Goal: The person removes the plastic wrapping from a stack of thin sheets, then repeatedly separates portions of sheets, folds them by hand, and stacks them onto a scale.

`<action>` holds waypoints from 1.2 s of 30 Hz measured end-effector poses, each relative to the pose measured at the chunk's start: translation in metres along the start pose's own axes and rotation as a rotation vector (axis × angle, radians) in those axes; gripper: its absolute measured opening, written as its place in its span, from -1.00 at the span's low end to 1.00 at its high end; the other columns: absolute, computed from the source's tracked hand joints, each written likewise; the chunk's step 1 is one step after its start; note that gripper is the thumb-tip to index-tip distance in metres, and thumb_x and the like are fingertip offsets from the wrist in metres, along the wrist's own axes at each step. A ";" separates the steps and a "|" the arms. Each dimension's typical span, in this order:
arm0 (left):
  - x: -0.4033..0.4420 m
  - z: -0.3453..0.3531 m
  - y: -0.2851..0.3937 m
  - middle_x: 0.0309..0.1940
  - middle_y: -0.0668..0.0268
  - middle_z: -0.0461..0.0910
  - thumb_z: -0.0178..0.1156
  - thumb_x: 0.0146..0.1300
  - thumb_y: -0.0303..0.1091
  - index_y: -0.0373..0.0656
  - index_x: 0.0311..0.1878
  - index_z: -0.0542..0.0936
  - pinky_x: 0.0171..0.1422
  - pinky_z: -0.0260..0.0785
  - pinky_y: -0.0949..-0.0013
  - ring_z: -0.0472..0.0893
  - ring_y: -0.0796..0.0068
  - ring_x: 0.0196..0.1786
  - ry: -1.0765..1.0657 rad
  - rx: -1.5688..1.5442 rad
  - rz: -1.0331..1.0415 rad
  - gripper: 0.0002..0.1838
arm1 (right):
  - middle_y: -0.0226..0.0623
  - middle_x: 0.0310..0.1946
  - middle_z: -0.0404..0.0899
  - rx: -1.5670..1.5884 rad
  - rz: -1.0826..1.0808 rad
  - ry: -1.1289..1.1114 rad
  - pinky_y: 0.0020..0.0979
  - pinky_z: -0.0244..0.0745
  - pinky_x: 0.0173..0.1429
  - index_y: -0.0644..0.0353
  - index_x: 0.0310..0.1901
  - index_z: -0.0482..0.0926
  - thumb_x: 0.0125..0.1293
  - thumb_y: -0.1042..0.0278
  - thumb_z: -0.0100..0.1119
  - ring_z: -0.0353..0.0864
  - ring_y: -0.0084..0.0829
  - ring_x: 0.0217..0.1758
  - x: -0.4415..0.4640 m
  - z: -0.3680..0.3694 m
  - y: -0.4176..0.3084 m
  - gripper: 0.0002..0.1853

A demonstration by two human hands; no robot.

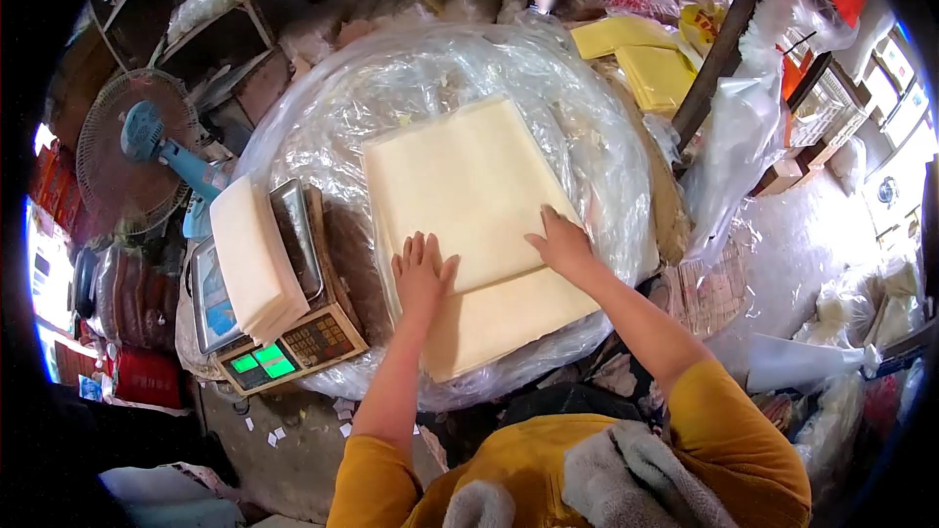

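Note:
A stack of large cream paper sheets (460, 176) lies on a round table covered in clear plastic film (313, 127). Its near part is a lower flap (509, 323), with the upper sheets' edge crossing above it. My left hand (423, 279) rests on the stack's left side, fingers spread. On the right, my right hand (562, 246) touches the sheets near their edge, thumb and fingers apart. Neither hand grips anything. Left of the stack, a folded bundle of cream sheets (254, 254) stands on the tray of a digital scale (293, 347) with a lit green display.
A blue fan (147, 132) stands behind the scale. Yellow packets (655, 73) lie at the table's far right, near a dark post (719, 64) with plastic bags (734, 147) hanging by it. Shelves (245, 15) line the back. Small paper scraps (277, 436) litter the floor.

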State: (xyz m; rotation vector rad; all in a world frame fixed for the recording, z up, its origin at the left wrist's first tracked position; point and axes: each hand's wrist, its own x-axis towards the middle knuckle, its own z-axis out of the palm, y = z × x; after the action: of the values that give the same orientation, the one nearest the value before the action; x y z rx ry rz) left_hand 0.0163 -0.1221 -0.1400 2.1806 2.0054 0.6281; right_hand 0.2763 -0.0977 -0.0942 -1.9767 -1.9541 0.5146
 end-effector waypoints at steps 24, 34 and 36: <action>-0.026 -0.043 0.054 -0.22 0.12 0.53 0.11 0.25 0.02 -0.08 0.10 0.48 0.00 0.34 -0.03 0.51 0.10 -0.11 -0.283 0.051 -0.064 -0.53 | -0.14 -0.12 0.60 0.747 0.224 -0.147 -0.30 0.50 -0.01 0.29 0.26 0.26 0.19 0.24 0.27 0.59 -0.25 -0.07 -0.059 -0.018 -0.014 -0.35; -0.079 -0.106 0.056 0.06 0.25 0.52 0.21 0.06 -0.66 -0.19 0.45 0.11 0.05 0.43 0.44 0.54 0.51 0.00 0.054 -1.252 -0.304 -0.15 | -0.06 -0.05 0.58 1.332 -0.018 -0.439 -0.42 0.58 -0.11 0.36 0.33 0.13 0.26 0.37 0.22 0.63 -0.37 -0.12 -0.083 -0.004 -0.064 -0.32; -0.065 -0.136 0.021 0.10 0.25 0.50 0.22 0.07 -0.65 -0.16 0.46 0.09 0.05 0.44 0.44 0.54 0.52 0.01 0.285 -1.030 -0.140 -0.14 | -0.05 -0.07 0.59 1.255 -0.002 -0.511 -0.43 0.59 -0.13 0.36 0.38 0.05 0.30 0.38 0.18 0.66 -0.36 -0.17 -0.083 -0.036 -0.082 -0.29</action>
State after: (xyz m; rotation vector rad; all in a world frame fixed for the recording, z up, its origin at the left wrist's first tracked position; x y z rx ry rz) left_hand -0.0175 -0.2147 -0.0232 1.3560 1.3675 1.5618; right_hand 0.2201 -0.1778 -0.0221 -1.0403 -1.1982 1.8016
